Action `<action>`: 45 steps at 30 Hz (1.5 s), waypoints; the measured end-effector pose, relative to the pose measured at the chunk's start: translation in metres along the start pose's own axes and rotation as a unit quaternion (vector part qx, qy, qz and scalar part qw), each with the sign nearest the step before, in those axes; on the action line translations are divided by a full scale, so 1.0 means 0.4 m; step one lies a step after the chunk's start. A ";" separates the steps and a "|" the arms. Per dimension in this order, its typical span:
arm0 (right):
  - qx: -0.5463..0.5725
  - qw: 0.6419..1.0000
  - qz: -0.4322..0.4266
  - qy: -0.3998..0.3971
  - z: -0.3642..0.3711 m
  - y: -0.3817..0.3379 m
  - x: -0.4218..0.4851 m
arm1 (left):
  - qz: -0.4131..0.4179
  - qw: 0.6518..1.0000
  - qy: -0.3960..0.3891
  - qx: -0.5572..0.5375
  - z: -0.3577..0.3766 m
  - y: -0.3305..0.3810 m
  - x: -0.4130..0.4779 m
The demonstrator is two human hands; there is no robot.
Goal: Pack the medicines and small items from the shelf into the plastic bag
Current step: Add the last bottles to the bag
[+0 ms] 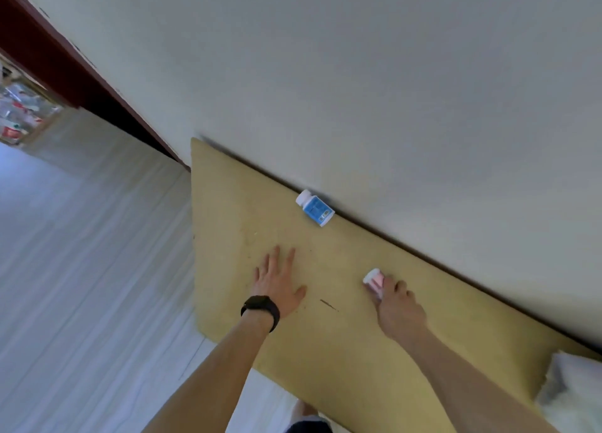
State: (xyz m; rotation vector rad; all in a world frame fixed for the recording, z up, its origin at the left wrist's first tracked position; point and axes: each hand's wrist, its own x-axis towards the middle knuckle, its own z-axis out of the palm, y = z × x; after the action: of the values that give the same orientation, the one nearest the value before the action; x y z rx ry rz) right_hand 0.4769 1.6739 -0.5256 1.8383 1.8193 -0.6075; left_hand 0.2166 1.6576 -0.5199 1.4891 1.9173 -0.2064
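A pale wall (358,74) fills the upper part of the view, and a light plank floor (81,253) runs down the left. A yellowish shelf (342,361) lies with its back edge against the wall.

Both forearms reach in from below over the front edge. The left hand (278,289) is palm down near the left end of the shelf, its fingers straight and spread, holding nothing; whether it presses on the surface or hangs just above it I cannot tell. A black wristband (262,307) circles that wrist. The right hand (399,305) is further along, nearer the back edge, its fingers curled round a small pink bottle (374,279) whose white cap sticks out past the fingertips.

At the right end sits a blurred white thing (573,390). A blue bottle (315,208) lies on its side along the back edge, touching the wall, well apart from both hands.
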 end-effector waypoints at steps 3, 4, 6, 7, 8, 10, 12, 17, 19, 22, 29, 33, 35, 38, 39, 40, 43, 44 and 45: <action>0.031 0.999 0.040 -0.017 0.101 0.018 -0.083 | 0.030 0.995 0.090 -0.019 -0.075 0.081 0.116; 0.027 0.998 0.051 -0.015 0.116 0.027 -0.099 | 0.038 0.993 0.110 -0.022 -0.097 0.106 0.149; 0.030 0.997 0.064 -0.018 0.130 0.045 -0.114 | 0.042 0.992 0.120 -0.006 -0.119 0.143 0.211; 0.034 0.997 0.062 -0.026 0.133 0.051 -0.116 | 0.039 0.993 0.111 0.008 -0.121 0.155 0.234; 0.040 0.997 0.061 -0.032 0.131 0.055 -0.114 | 0.036 0.994 0.102 0.020 -0.116 0.163 0.253; 0.051 0.996 0.065 -0.029 0.131 0.056 -0.110 | 0.036 0.993 0.109 0.025 -0.101 0.171 0.262; 0.053 0.996 0.069 -0.024 0.135 0.056 -0.114 | 0.030 0.990 0.140 0.005 -0.079 0.174 0.238; 0.057 0.996 0.065 0.004 0.157 0.063 -0.121 | 0.049 0.992 0.118 0.010 0.036 0.159 0.070; 0.083 0.995 0.056 -0.020 0.151 0.070 -0.120 | 0.054 0.994 0.094 0.013 0.099 0.148 -0.018; 0.173 0.979 0.054 -0.092 0.132 0.107 -0.131 | 0.025 0.998 0.054 -0.008 0.180 0.147 -0.150; 0.512 0.834 0.029 -0.201 0.193 0.338 -0.444 | -0.078 0.971 -0.063 -0.216 0.303 0.229 -0.372; 0.592 0.790 0.058 -0.151 0.254 0.545 -0.668 | -0.037 0.953 -0.077 -0.292 0.365 0.396 -0.493; 0.645 0.752 0.081 -0.110 0.245 0.652 -0.759 | -0.006 0.940 -0.103 -0.325 0.381 0.517 -0.547; 0.717 0.690 0.100 -0.035 0.183 0.804 -0.879 | 0.053 0.927 -0.150 -0.339 0.384 0.703 -0.614; 0.730 0.677 0.097 0.002 0.158 0.851 -0.912 | 0.076 0.922 -0.166 -0.341 0.377 0.762 -0.636; 0.744 0.660 0.097 0.042 0.135 0.894 -0.938 | 0.099 0.916 -0.182 -0.344 0.368 0.820 -0.660; 0.783 0.590 0.103 0.166 0.080 1.003 -0.983 | 0.167 0.896 -0.207 -0.355 0.332 0.965 -0.725; 0.790 0.567 0.114 0.202 0.067 1.035 -0.986 | 0.186 0.888 -0.214 -0.361 0.322 1.002 -0.743; 0.791 0.549 0.128 0.237 0.054 1.061 -0.983 | 0.202 0.881 -0.222 -0.365 0.312 1.032 -0.758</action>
State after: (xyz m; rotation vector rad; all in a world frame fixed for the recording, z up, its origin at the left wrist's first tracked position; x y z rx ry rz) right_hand 0.8947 1.3507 -0.2882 3.4914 0.8026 -2.2960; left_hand 0.6726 1.4892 -0.3161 1.1405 1.0877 0.3177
